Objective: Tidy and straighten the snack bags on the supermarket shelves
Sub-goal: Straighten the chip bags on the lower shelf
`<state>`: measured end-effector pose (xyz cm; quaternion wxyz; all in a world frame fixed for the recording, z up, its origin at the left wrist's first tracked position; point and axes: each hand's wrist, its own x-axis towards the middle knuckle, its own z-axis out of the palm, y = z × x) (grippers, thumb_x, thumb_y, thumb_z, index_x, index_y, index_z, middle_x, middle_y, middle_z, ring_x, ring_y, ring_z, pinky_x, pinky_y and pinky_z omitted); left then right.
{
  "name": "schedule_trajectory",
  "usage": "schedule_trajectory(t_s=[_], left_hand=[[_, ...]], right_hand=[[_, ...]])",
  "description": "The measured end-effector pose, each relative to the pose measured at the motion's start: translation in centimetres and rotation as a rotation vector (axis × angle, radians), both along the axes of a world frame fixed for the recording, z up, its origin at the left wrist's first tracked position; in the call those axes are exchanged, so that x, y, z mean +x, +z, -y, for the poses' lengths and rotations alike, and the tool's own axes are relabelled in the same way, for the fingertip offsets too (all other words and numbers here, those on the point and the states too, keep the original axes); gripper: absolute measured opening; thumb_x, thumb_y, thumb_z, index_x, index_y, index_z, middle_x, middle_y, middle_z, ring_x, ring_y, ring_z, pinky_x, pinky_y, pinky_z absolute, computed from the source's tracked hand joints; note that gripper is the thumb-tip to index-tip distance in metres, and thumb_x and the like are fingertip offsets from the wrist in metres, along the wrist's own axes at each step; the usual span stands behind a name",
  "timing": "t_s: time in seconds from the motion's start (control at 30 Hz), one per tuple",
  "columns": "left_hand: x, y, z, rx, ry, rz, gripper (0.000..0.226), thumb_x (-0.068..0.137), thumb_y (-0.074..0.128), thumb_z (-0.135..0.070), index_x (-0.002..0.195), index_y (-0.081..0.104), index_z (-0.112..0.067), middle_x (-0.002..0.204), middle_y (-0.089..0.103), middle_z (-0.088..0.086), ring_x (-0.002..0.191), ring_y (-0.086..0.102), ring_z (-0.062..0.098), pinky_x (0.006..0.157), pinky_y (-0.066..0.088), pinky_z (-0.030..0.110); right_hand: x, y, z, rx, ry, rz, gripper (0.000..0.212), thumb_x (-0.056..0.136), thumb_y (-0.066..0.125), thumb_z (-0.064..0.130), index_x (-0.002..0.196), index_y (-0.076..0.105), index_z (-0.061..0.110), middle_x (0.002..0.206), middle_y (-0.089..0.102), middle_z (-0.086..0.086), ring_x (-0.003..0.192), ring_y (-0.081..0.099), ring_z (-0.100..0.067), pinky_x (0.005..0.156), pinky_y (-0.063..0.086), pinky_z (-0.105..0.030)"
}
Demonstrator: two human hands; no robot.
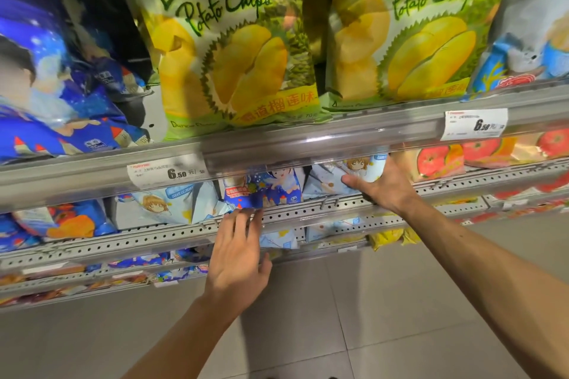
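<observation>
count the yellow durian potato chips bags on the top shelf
2: left durian bag stands mid-shelf, right durian bag beside it. More may be hidden behind them.

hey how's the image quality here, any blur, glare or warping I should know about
Head view: motion blur smears the dark blue bags at upper left; glare streaks the clear shelf rail; wide-angle distortion bows the shelves; the left hand's fingers look slightly blurred; the durian chip bags read fairly sharp.

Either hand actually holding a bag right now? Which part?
Right hand grips the pale blue bag at its right edge, thumb across the front. Left hand only touches the dark blue bag at its bottom edge; no grip.
</observation>
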<state>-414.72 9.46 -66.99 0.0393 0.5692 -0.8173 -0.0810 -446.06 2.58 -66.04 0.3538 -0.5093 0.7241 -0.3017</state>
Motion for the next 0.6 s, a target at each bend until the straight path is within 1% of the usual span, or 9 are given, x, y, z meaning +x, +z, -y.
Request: schedule_trajectory(t_s=[0.07, 0.17, 0.2, 0.27, 0.33, 0.4, 0.43, 0.53, 0.6], left_hand=[[-0.1, 0.2, 0.0, 0.007, 0.007, 0.000, 0.082, 0.076, 0.069, -0.033, 0.149, 0.038, -0.010, 0.133, 0.044, 0.006, 0.130, 0.039, 0.029, 0.115, 0.035, 0.042], [-0.1, 0.6, 0.1, 0.027, 0.000, -0.029, 0.082, 0.077, 0.066, -0.035, 0.150, 0.035, -0.013, 0.134, 0.042, 0.004, 0.131, 0.036, 0.026, 0.115, 0.033, 0.038], [0.0, 0.7, 0.1, 0.042, -0.005, -0.047, 0.082, 0.078, 0.066, -0.035, 0.151, 0.033, -0.014, 0.136, 0.039, 0.002, 0.132, 0.034, 0.024, 0.116, 0.032, 0.037], [0.3, 1.0, 0.2, 0.087, -0.006, -0.092, 0.083, 0.082, 0.064, -0.035, 0.153, 0.027, -0.017, 0.141, 0.033, -0.001, 0.137, 0.028, 0.019, 0.117, 0.030, 0.033], [0.7, 1.5, -0.1, 0.121, -0.004, -0.151, 0.080, 0.086, 0.062, -0.032, 0.155, 0.023, -0.019, 0.149, 0.027, -0.004, 0.142, 0.024, 0.016, 0.119, 0.022, 0.027], [1.4, 2.3, -0.9, 0.120, 0.015, -0.221, 0.072, 0.091, 0.059, -0.030, 0.154, 0.028, -0.019, 0.155, 0.027, -0.006, 0.145, 0.023, 0.012, 0.118, 0.012, 0.018], [2.0, 2.6, -1.4, 0.115, 0.045, -0.272, 0.066, 0.092, 0.059, -0.027, 0.152, 0.034, -0.018, 0.154, 0.030, -0.006, 0.144, 0.026, 0.011, 0.116, 0.011, 0.014], [4.5, 3.4, -3.0, 0.085, 0.220, -0.439, 0.044, 0.094, 0.060, -0.018, 0.137, 0.053, -0.017, 0.140, 0.048, -0.005, 0.133, 0.042, 0.012, 0.111, 0.022, 0.013], [6.8, 3.7, -3.4, 0.052, 0.378, -0.537, 0.033, 0.092, 0.064, -0.011, 0.125, 0.060, -0.014, 0.127, 0.057, -0.002, 0.122, 0.051, 0.018, 0.108, 0.032, 0.021]], right_hand=[[0.1, 0.0, -0.4, -0.013, 0.004, 0.006, 0.077, 0.072, 0.087, 0.049, 0.133, 0.052, 0.019, 0.121, 0.066, -0.001, 0.112, 0.063, -0.025, 0.094, 0.053, -0.040], [1.1, 0.4, -2.0, -0.109, -0.056, -0.020, 0.065, 0.070, 0.089, 0.045, 0.119, 0.054, 0.021, 0.104, 0.066, 0.000, 0.093, 0.066, -0.022, 0.073, 0.054, -0.031], [1.5, 0.5, -2.7, -0.140, -0.090, -0.013, 0.062, 0.071, 0.089, 0.045, 0.116, 0.054, 0.021, 0.102, 0.065, -0.001, 0.089, 0.066, -0.020, 0.071, 0.053, -0.029], [2.6, 0.3, -4.3, -0.199, -0.157, -0.030, 0.062, 0.076, 0.086, 0.044, 0.122, 0.056, 0.018, 0.114, 0.062, -0.007, 0.103, 0.062, -0.024, 0.085, 0.052, -0.034], [3.8, 0.1, -6.2, -0.291, -0.255, -0.116, 0.064, 0.082, 0.082, 0.038, 0.134, 0.053, 0.014, 0.129, 0.053, -0.008, 0.123, 0.050, -0.024, 0.103, 0.039, -0.029], [5.4, 0.3, -7.5, -0.380, -0.336, -0.151, 0.059, 0.086, 0.079, 0.029, 0.135, 0.051, 0.012, 0.130, 0.051, -0.008, 0.127, 0.046, -0.025, 0.107, 0.031, -0.026], [6.4, 0.4, -7.9, -0.396, -0.337, -0.140, 0.055, 0.087, 0.077, 0.026, 0.133, 0.053, 0.011, 0.128, 0.052, -0.008, 0.125, 0.048, -0.026, 0.107, 0.033, -0.027], [9.8, 0.3, -7.9, -0.379, -0.224, -0.026, 0.047, 0.088, 0.078, 0.018, 0.129, 0.057, 0.010, 0.121, 0.057, -0.003, 0.117, 0.057, -0.027, 0.106, 0.044, -0.042], [12.1, 0.2, -7.2, -0.377, -0.166, 0.018, 0.048, 0.086, 0.081, 0.018, 0.128, 0.059, 0.011, 0.118, 0.060, 0.000, 0.112, 0.061, -0.025, 0.101, 0.049, -0.039]])
